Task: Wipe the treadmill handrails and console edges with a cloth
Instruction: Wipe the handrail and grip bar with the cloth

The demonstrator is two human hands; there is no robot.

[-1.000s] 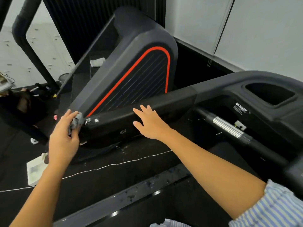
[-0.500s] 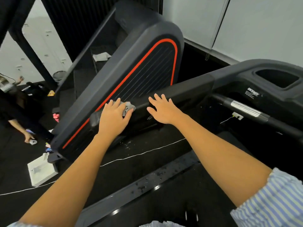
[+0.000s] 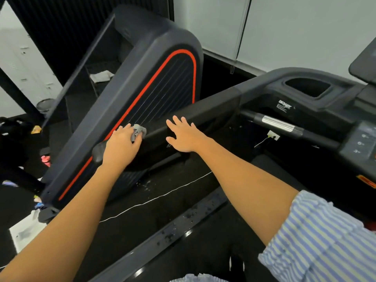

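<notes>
A black padded left handrail [image 3: 211,110] runs from the lower left up to the treadmill console [image 3: 317,102] at the right. My left hand [image 3: 122,146] presses a small crumpled grey cloth [image 3: 138,131] against the rail's top edge, near its free end. A short way to the right, my right hand [image 3: 185,135] lies flat on the same rail, fingers spread, holding nothing. Its forearm ends in a blue-and-white striped sleeve [image 3: 317,237].
A second machine with a dark grey, red-trimmed side panel [image 3: 142,102] leans just behind the rail. A chrome-banded grip bar [image 3: 278,124] and button panel [image 3: 360,143] sit at the right. The treadmill's side rail [image 3: 173,233] and a thin white cord [image 3: 154,198] cross below.
My left hand slid the cloth along the handrail from its free end toward my right hand a second ago. Over the last half second both hands stayed about where they were.
</notes>
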